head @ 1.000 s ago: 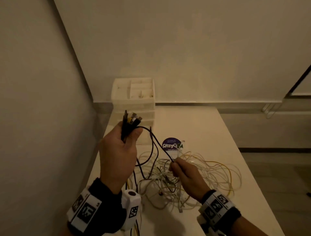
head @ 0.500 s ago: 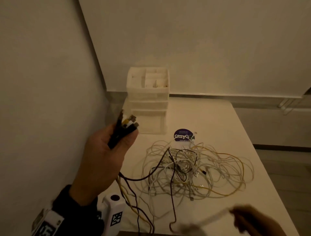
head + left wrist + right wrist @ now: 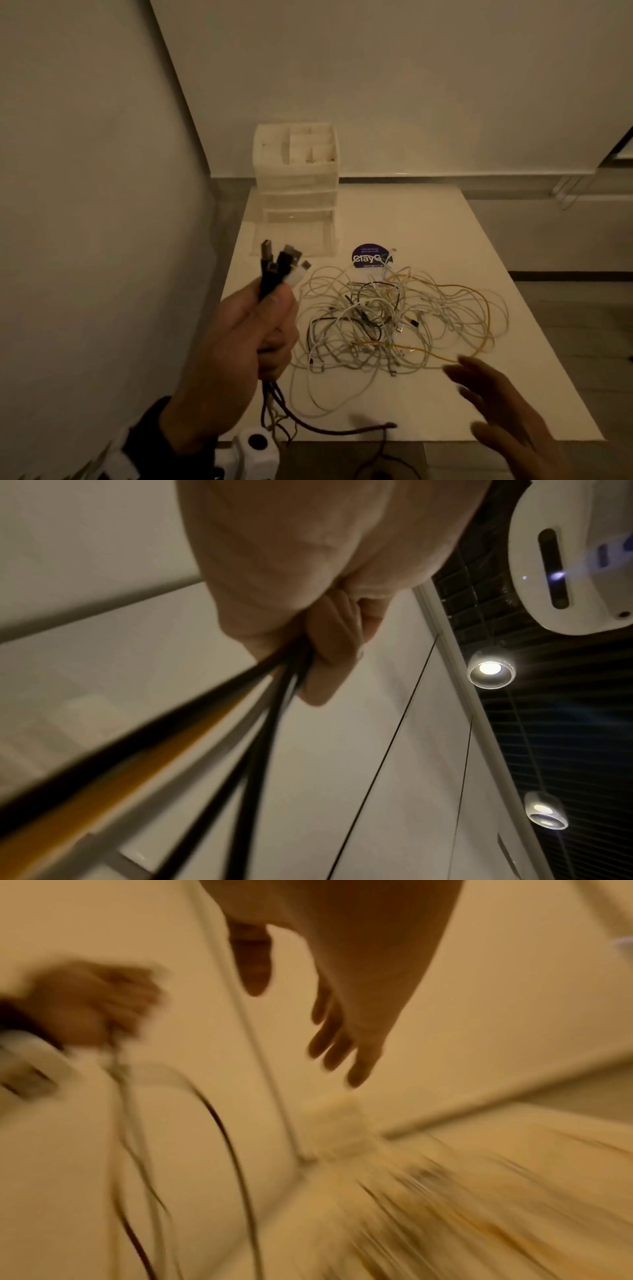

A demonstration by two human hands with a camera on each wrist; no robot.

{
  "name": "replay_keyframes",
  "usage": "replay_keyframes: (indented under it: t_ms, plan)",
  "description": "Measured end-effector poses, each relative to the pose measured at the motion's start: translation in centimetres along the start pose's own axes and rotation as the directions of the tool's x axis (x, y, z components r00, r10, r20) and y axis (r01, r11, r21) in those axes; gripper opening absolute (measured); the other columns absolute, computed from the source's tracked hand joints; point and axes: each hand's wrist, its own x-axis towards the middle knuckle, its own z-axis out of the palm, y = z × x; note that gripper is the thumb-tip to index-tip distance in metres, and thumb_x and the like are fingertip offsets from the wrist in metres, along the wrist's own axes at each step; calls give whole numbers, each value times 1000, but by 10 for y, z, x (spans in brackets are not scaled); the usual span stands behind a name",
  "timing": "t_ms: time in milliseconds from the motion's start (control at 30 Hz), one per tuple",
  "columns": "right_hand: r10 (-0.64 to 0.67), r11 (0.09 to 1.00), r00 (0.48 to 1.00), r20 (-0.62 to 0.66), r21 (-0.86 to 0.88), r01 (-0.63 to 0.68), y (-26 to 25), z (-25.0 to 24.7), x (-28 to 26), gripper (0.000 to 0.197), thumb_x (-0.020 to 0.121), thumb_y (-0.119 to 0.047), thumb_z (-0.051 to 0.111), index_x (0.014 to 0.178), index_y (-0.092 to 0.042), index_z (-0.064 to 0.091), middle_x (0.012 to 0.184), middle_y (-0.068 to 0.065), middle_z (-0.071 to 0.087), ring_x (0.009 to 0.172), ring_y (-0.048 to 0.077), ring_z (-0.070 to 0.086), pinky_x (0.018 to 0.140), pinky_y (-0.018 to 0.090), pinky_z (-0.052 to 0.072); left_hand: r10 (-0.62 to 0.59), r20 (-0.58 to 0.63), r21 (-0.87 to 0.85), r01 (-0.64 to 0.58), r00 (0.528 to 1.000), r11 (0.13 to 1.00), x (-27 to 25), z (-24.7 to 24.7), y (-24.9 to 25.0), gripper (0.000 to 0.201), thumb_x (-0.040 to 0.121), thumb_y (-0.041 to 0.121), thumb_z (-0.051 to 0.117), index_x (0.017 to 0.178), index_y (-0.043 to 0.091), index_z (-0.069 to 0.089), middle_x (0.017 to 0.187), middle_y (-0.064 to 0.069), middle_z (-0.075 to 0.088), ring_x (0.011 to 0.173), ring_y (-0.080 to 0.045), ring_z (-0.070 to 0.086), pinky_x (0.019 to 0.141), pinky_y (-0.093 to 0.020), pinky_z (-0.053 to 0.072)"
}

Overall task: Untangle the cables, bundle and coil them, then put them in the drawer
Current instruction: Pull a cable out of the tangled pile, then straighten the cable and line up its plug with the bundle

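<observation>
At the near edge of the white table [image 3: 428, 212], the right hand [image 3: 507, 414] hovers blurred at the lower right with fingers spread wide and holding nothing; the right wrist view confirms the straight, parted fingers [image 3: 337, 1042]. Just left of it, the left hand [image 3: 239, 346] is raised above the table's left edge, fingers curled tight around a bunch of cable ends [image 3: 277, 270], black and white plugs sticking up out of the fist and dark, yellow and pale cords trailing down from it [image 3: 178, 750]. One dark cable [image 3: 342, 430] runs from under that hand along the table's front edge.

Farther in, the tangled heap of cables [image 3: 394, 318], mostly white with some yellow and black, lies loose mid-table. Beyond it sits a round purple sticker [image 3: 368, 260], and behind that, at the back left near the wall corner, the white drawer unit [image 3: 296, 192], its topmost tray divided into compartments. Plain walls [image 3: 376, 75] close the dim room.

A second ago the right hand pinched a black cable over the heap; half a second ago it was low at the frame's edge; now it is empty and higher. The left hand's grip is unchanged.

The right wrist view is heavily smeared, and whether the drawers are open cannot be told.
</observation>
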Motion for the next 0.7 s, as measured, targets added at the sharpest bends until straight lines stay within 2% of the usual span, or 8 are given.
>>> replay_keyframes:
  t_ms: [67, 133, 233, 333, 433, 533, 600, 700]
  plan:
    - [64, 991, 938, 340, -131, -20, -17, 35, 14, 75, 78, -38, 67, 143, -40, 31, 139, -9, 53, 134, 13, 45, 110, 25, 36, 3, 23, -7, -3, 1000, 1000, -3, 15, -12, 35, 86, 43, 57, 57, 25, 48, 51, 5, 30, 40, -8, 22, 41, -20, 20]
    - [85, 956, 821, 565, -277, 92, -12, 86, 32, 61, 86, -25, 67, 140, -29, 40, 136, -10, 56, 129, 6, 48, 109, 31, 37, 32, 31, 11, -33, 999, 999, -3, 28, -13, 34, 88, 41, 53, 59, 23, 47, 53, 1, 27, 41, -12, 19, 41, -26, 16]
    - [68, 984, 854, 515, -177, 28, -6, 128, 44, 25, 91, -34, 59, 94, -10, 63, 89, 0, 68, 81, 10, 63, 80, 38, 51, 89, 83, -23, -87, 993, 996, 2, 31, -2, 40, 88, 49, 59, 63, 21, 44, 55, 2, 27, 42, -11, 18, 40, -26, 15]
    - [83, 996, 898, 432, -75, -56, 11, 139, 38, 33, 91, -46, 46, 68, -23, 47, 61, -5, 49, 56, 14, 45, 61, 36, 39, 115, 104, -84, -106, 988, 991, 7, 25, 3, 48, 84, 57, 59, 63, 18, 40, 56, 5, 29, 42, -8, 20, 40, -21, 17]
    - [92, 992, 877, 472, -125, -37, 37, 136, 32, 31, 98, -42, 42, 72, -25, 46, 66, -9, 49, 62, 10, 46, 65, 31, 39, 154, 33, -122, -149, 988, 981, 9, 20, 0, 53, 80, 61, 60, 66, 18, 33, 55, 6, 30, 41, -5, 22, 39, -17, 20]
    - [217, 948, 831, 512, -313, -55, 75, 127, 17, 39, 95, -61, 35, 109, -29, 52, 92, -4, 63, 84, 10, 58, 80, 32, 44, 176, -90, -196, -191, 980, 962, 16, 9, 4, 45, 81, 60, 51, 67, 19, 38, 55, 8, 31, 39, -4, 22, 38, -15, 17]
    - [278, 920, 815, 508, -386, -73, 94, 118, 6, 49, 91, -69, 30, 119, -31, 44, 88, -17, 58, 79, -4, 52, 81, 29, 41, 170, -160, -164, -196, 972, 967, 20, 2, 1, 42, 82, 59, 46, 66, 21, 40, 54, 8, 31, 39, -4, 23, 37, -17, 19]
    - [315, 906, 810, 495, -412, -101, 105, 106, 4, 22, 102, -41, 34, 109, -23, 45, 73, -16, 47, 64, -4, 46, 69, 27, 34, 197, -256, 7, -202, 946, 979, 22, -5, -19, 53, 79, 70, 52, 66, 20, 41, 57, 6, 37, 50, -13, 38, 54, -27, 41]
